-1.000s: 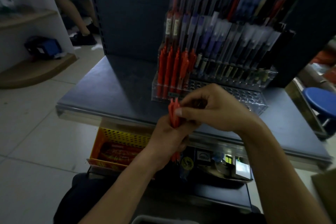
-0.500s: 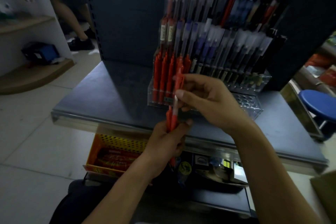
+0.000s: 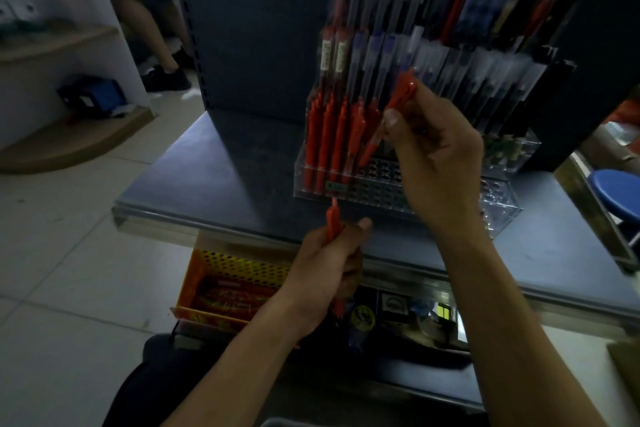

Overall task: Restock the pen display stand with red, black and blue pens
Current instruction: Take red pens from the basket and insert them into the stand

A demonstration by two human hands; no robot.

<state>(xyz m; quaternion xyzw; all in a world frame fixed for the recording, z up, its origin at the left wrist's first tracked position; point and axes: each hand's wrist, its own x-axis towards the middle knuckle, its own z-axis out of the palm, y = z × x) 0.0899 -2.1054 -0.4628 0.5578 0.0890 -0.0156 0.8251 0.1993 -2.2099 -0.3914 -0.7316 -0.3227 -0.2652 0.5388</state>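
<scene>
In the head view, the right hand [image 3: 436, 156] is pinching a single red pen [image 3: 393, 113] between thumb and curled fingers, holding it tilted with its clip end up and to the right and its tip pointing down and to the left. The tip is hovering just over the holed front row of the clear plastic pen stand [image 3: 381, 189], right beside the row of red pens [image 3: 329, 139] that are already standing upright at the stand's left end; whether the tip is touching a hole is not clear. The left hand [image 3: 325, 270] is gripping a small bundle of red pens [image 3: 333, 222] in a closed fist, holding them upright in front of the stand and below the shelf edge, with their tops sticking out above the thumb and their tips showing under the fist. The stand is sitting on a dark grey shelf [image 3: 214, 177], and its higher tiers are carrying clear-capped pens [image 3: 450, 66] along with blue, red and dark ones, blurred towards the top. A yellow perforated basket [image 3: 235, 263] is sitting under the shelf on the left, holding red packets. A blue stool [image 3: 620, 191] is showing at the right edge, and another person's leg [image 3: 156, 31] is standing in the background on the left.
</scene>
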